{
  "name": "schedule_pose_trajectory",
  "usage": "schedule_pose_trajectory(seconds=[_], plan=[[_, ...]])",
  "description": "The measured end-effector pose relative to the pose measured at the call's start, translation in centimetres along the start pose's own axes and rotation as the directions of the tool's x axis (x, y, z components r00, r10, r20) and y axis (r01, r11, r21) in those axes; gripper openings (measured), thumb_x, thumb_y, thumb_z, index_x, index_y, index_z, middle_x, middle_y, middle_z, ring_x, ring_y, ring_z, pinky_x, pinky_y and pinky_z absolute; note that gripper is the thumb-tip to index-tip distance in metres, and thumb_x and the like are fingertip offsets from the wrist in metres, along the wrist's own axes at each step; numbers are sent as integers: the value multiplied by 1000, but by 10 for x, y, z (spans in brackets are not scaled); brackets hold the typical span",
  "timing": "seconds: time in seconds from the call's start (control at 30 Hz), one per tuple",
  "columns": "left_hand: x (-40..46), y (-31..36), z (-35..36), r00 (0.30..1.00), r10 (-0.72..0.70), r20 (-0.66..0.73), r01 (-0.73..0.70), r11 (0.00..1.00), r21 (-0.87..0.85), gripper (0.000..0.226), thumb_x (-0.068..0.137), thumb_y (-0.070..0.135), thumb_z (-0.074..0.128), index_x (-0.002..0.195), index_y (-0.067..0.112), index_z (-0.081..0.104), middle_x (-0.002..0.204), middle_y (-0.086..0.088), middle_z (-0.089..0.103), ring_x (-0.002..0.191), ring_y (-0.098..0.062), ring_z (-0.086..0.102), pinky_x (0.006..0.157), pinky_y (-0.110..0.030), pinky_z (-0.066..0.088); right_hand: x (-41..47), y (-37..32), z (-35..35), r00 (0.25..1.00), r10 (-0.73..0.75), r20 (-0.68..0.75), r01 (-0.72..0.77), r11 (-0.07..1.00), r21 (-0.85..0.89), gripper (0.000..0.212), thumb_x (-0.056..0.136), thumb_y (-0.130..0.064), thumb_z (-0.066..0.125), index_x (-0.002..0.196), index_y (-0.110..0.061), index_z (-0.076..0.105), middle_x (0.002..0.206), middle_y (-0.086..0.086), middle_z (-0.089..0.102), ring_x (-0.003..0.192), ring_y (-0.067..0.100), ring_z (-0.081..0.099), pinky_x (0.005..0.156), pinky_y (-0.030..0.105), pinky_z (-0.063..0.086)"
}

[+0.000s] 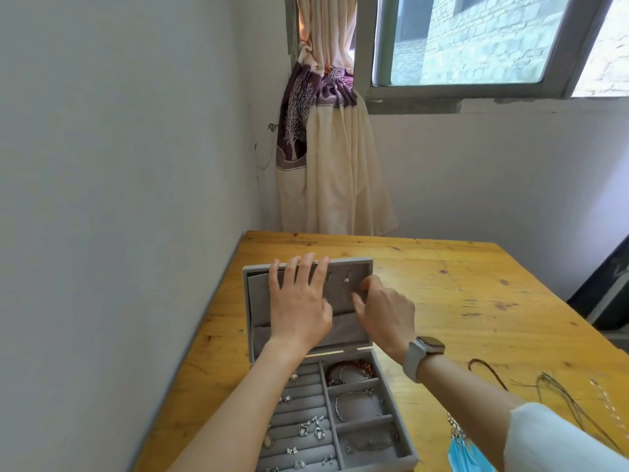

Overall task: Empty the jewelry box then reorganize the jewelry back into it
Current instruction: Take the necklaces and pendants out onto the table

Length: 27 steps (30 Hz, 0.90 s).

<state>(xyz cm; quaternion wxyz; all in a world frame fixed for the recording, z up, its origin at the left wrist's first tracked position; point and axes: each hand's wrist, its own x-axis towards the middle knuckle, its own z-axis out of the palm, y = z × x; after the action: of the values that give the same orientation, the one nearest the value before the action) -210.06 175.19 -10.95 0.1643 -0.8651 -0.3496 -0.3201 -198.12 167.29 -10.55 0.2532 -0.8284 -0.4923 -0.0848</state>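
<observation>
A grey velvet jewelry box (391, 396) stands open on the wooden table (476, 301), its lid (360, 270) raised. My left hand (299, 301) lies flat with straight fingers against the inside of the lid. My right hand (384, 311) is beside it at the lid's hook panel, fingers curled and pinching at something small I cannot make out. A small silver pendant (347, 279) hangs on the lid. The tray below holds several rings and earrings (311, 429) in the left rows, a red bead bracelet (350, 367) and silver bangles (357, 405) in the right compartments.
Cord necklaces (558, 390) and a red string (483, 366) lie on the table at the right. A blue feather earring (463, 451) lies near my right sleeve. The wall runs along the table's left edge; a curtain (326, 165) hangs behind it.
</observation>
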Motion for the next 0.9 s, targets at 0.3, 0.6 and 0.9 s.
schedule_pose_trajectory(seconds=[0.3, 0.6, 0.9], plan=[[1, -2, -1, 1000, 3, 21, -2, 1000, -23, 67, 57, 25, 73, 121, 16, 55, 119, -7, 58, 111, -27, 54, 101, -55, 33, 8, -6, 14, 998, -28, -61, 18, 985, -170, 24, 97, -24, 29, 105, -11, 47, 85, 5, 68, 75, 26, 65, 56, 27, 34], [-1, -2, -4, 999, 2, 43, 0, 999, -53, 69, 59, 25, 70, 124, 16, 49, 123, -8, 55, 115, -27, 48, 105, -49, 15, 24, 14, 9, 899, -295, -325, 241, 951, -196, 28, 87, -23, 38, 70, -10, 56, 34, -3, 46, 24, 17, 41, 34, 17, 24], [-1, -3, -9, 995, -13, 103, 22, 996, -86, 65, 63, 28, 63, 126, 17, 49, 126, -6, 53, 119, -25, 44, 106, -48, 12, 39, -3, -19, 811, -337, -478, 405, 913, 43, 18, 87, -22, 46, 79, -11, 58, 52, -3, 56, 41, 13, 47, 41, 21, 33]])
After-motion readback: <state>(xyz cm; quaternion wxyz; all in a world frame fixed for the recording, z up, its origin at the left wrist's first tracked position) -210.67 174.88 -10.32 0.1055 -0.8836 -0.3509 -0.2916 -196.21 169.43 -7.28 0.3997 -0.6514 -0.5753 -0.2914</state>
